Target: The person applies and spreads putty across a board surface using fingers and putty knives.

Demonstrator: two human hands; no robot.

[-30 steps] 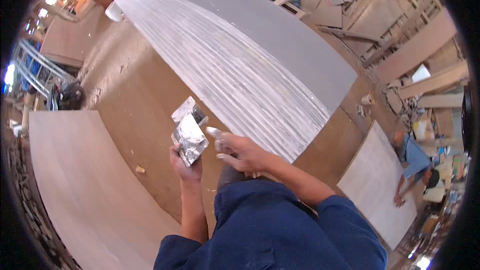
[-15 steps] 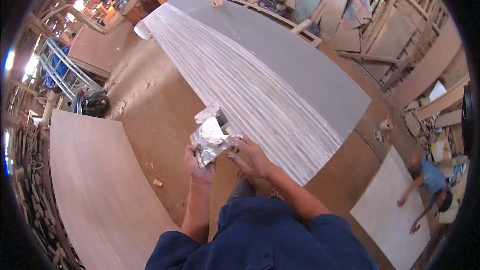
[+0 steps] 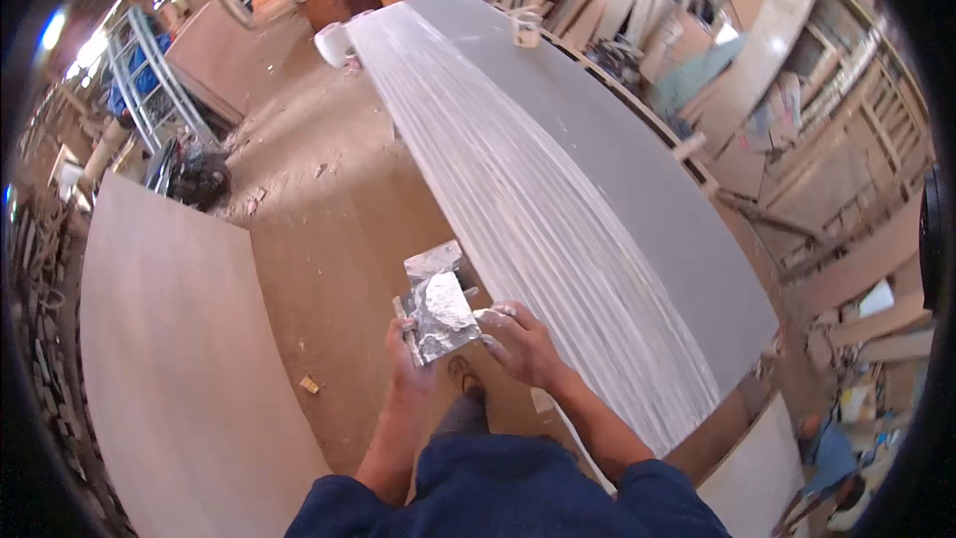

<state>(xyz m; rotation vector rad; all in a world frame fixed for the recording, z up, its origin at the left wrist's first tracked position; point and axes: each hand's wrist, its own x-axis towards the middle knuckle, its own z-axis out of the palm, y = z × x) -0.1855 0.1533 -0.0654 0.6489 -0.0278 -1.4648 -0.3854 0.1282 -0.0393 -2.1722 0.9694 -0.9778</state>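
My left hand [image 3: 408,357] is closed on the edge of a flat metal putty scraper [image 3: 430,343]. A thick lump of white putty [image 3: 446,303] lies on its face. Just beyond it, a second smeared metal blade [image 3: 434,260] juts out, with a short handle-like piece beside it; how the two are held together is hidden. My right hand [image 3: 526,347] is at the scraper's right side, its fingers bent and white with putty, thumb and forefinger apart. I see nothing held in it. To the right lies a long grey panel [image 3: 637,174] with a white streaked band [image 3: 538,199].
A pale board [image 3: 179,339] stands at left. A small tub [image 3: 526,30] sits on the panel's far end. Ladder-like metal frames [image 3: 149,80] and wood offcuts [image 3: 737,70] line the sides. At lower right, a co-worker [image 3: 832,458] bends by another board [image 3: 762,468].
The view has shifted, so the panel and co-worker appear farther right and lower. My right fingers have drawn back from the putty to the scraper's side. My left hand still holds the scraper.
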